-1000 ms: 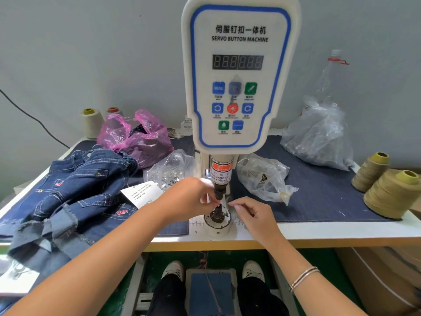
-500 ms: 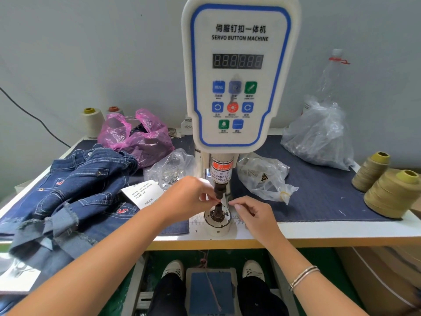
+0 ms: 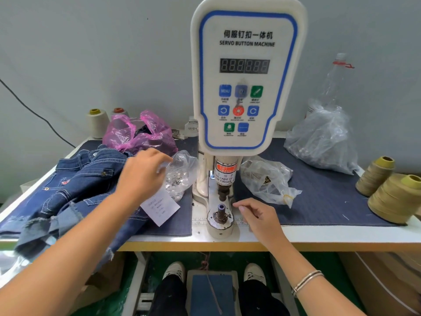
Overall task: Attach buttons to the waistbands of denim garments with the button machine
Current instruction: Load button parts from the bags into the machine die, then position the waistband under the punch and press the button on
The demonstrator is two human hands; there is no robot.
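The white servo button machine (image 3: pixel 247 87) stands at the table's middle, its lower die (image 3: pixel 221 213) bare under the punch. My left hand (image 3: pixel 143 174) hovers over the clear bag of metal buttons (image 3: pixel 182 172), left of the machine, fingers loosely apart and empty. My right hand (image 3: pixel 257 215) rests on the table edge just right of the die, fingers curled; whether it pinches something small I cannot tell. A pile of dark denim garments (image 3: pixel 75 190) with a paper tag (image 3: pixel 160 207) lies at the left.
A pink bag (image 3: pixel 139 133) and two thread cones (image 3: pixel 98 122) sit back left. Clear bags (image 3: pixel 266 179) (image 3: pixel 323 137) and a bottle lie at the right, olive thread cones (image 3: pixel 394 197) at the far right. A foot pedal (image 3: pixel 209 293) sits below between two shoes.
My left hand has left the punch and die and moved up and left over the button bag. The right hand has stayed beside the die. The die now shows uncovered.
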